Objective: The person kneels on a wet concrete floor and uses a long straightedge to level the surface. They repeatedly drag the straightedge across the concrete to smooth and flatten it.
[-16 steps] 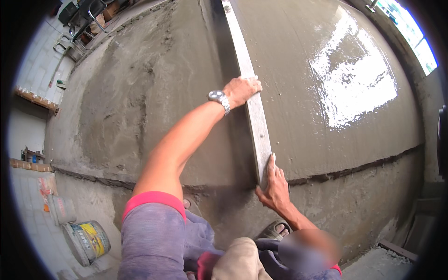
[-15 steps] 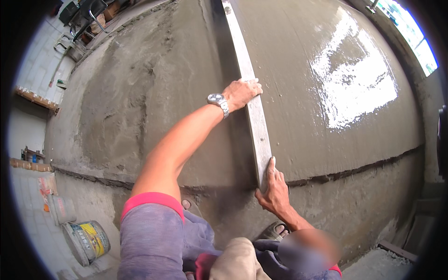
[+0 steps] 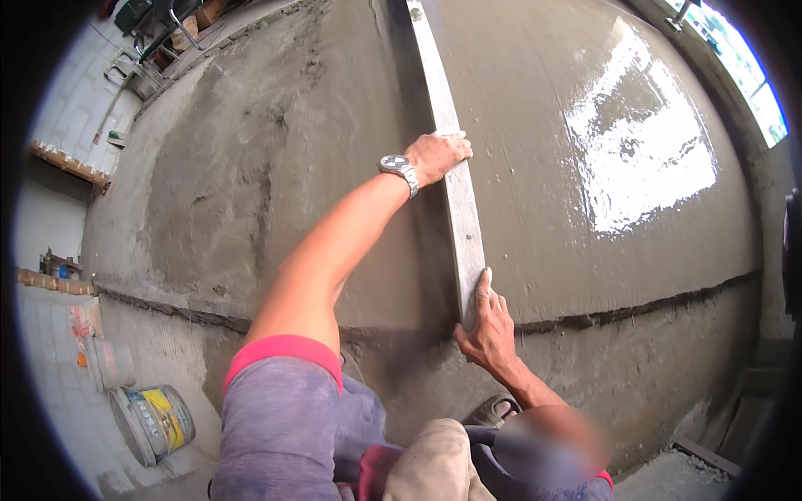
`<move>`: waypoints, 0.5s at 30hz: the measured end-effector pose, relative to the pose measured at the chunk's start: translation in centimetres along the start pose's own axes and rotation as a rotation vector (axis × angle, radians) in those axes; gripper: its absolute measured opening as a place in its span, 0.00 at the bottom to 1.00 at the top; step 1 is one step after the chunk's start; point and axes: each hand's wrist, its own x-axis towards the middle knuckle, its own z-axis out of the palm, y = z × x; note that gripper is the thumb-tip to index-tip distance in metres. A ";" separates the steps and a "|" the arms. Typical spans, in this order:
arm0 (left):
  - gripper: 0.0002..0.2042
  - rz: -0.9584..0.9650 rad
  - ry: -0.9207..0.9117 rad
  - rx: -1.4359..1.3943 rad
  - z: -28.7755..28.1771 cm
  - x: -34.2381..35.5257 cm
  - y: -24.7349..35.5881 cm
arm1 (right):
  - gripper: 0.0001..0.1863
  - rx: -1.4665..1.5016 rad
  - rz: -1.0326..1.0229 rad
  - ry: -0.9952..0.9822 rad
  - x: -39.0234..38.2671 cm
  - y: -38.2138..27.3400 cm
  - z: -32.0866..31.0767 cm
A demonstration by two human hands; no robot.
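A long pale straightedge (image 3: 464, 219) lies across the wet concrete (image 3: 535, 225), running from near the slab's front edge toward the far side. My left hand (image 3: 438, 157) is closed over its middle stretch, fingers wrapped across the top; a metal watch (image 3: 398, 167) sits on that wrist. At the near end of the board, my right hand (image 3: 493, 336) grips it, with one finger stretched along its right side and the thumb at its left. The concrete looks smooth and shiny to the right of the board, rougher and duller to the left.
The slab's broken front edge (image 3: 635, 314) crosses in front of my feet. Lower left stands a bucket with a yellow label (image 3: 153, 424) beside a pale bucket (image 3: 110, 364). A chair (image 3: 171, 25) is at the far left; a bright window (image 3: 739, 63) is upper right.
Both hands have slid the straightedge slightly away from me, so its near end sits closer to the slab's front edge. My grip looks the same. The whole view has shifted a little.
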 end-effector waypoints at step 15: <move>0.20 0.030 0.000 -0.066 -0.3 -0.5 0.6 | 0.59 -0.050 -0.021 0.058 -0.9 0.4 1.0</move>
